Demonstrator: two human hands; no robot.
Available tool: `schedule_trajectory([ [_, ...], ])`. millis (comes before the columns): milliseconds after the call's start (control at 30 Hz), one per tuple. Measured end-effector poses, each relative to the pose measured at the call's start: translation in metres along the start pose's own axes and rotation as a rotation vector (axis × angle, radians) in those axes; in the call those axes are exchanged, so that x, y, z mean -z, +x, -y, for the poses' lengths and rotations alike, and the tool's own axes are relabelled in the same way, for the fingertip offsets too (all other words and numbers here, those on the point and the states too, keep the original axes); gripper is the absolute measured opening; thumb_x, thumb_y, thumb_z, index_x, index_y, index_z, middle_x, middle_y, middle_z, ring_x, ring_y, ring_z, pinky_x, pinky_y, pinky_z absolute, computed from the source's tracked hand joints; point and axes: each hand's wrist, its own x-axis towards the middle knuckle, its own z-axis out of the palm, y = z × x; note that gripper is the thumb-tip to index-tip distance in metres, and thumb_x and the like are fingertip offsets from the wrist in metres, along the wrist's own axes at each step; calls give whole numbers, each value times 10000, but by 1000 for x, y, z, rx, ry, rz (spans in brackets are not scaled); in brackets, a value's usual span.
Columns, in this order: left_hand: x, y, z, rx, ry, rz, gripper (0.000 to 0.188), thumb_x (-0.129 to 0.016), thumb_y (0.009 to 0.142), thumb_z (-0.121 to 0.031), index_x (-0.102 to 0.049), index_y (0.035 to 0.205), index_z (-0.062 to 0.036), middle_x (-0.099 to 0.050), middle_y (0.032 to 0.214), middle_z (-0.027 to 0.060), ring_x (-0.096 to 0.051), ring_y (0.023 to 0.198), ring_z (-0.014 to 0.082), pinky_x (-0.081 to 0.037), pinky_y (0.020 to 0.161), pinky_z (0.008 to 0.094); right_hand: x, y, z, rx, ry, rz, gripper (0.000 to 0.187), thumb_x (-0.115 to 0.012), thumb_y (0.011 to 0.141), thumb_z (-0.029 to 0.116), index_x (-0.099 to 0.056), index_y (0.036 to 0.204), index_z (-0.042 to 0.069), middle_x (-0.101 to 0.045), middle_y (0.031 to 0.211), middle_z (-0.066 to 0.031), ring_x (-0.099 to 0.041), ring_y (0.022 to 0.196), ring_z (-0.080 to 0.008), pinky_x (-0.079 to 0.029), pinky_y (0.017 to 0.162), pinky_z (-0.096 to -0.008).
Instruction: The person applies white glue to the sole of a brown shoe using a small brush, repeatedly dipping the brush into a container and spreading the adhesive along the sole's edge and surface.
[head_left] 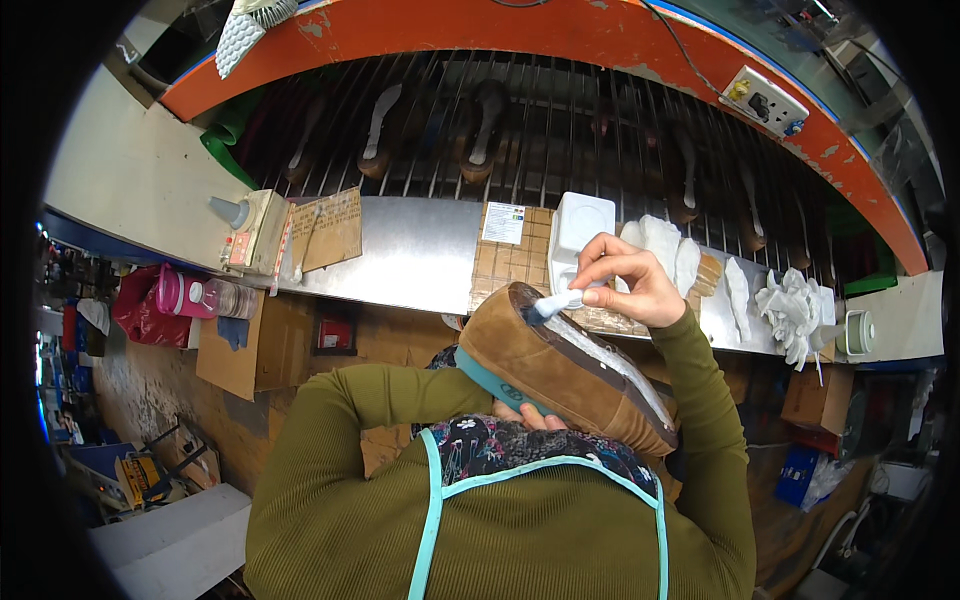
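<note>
A brown suede shoe (pixel 510 345) lies tilted in front of my chest, its underside turned up and a teal part (pixel 490 378) showing along its near edge. White, wet-looking coating covers a long strip of that underside. My left hand (pixel 532 416) grips the shoe from below; only some fingers show against the teal part. Pinched between the fingertips of my right hand (pixel 632 282) is a small whitish brush (pixel 562 302), its dark bluish tip touching one end of the underside. Just beyond that hand stands a white plastic container (pixel 582 228).
Across the front runs a metal ledge (pixel 410 245) with cardboard pieces (pixel 330 228), a box (pixel 258 235) and crumpled white gloves (pixel 790 305). Behind it, several shoes (pixel 480 150) rest on a rod rack (pixel 540 120) under an orange beam (pixel 420 40). A cardboard carton (pixel 280 340) stands below left.
</note>
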Motion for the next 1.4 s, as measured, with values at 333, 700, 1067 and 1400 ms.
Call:
schedule_trajectory([
  [333, 2, -1, 4, -1, -27, 2, 858, -455, 810, -734, -449, 1345, -63, -586, 1217, 141, -631, 1041, 202, -555, 876, 354, 2, -13, -3, -57, 34, -20, 171, -769, 774, 119, -739, 927, 48, -579, 912, -30, -551, 886, -148, -444, 783, -293],
  [700, 37, -10, -2, -86, -187, -195, 902, -451, 792, -767, -440, 1357, -63, -580, 1230, 145, -628, 1050, 204, -555, 880, 356, 35, -40, 40, 29, -550, -310, 125, -726, 758, 39, -726, 882, 24, -590, 791, -51, -559, 736, -153, -435, 640, -277],
  [1067, 149, -33, -35, -515, -552, -817, 1051, -452, 708, -854, -393, 1402, -68, -553, 1272, 148, -603, 1102, 211, -538, 921, 340, -69, -40, 61, 10, -600, -442, 202, -771, 692, 93, -747, 890, 121, -610, 866, 2, -483, 676, -127, -308, 707, -282],
  [1400, 147, -34, -19, -505, -383, -1018, 1073, -438, 702, -867, -381, 1405, -58, -536, 1289, 129, -577, 1126, 213, -523, 928, 333, -65, 2, -5, 202, -999, -789, 221, -774, 731, 136, -750, 949, 160, -588, 879, 4, -509, 701, -117, -267, 709, -304],
])
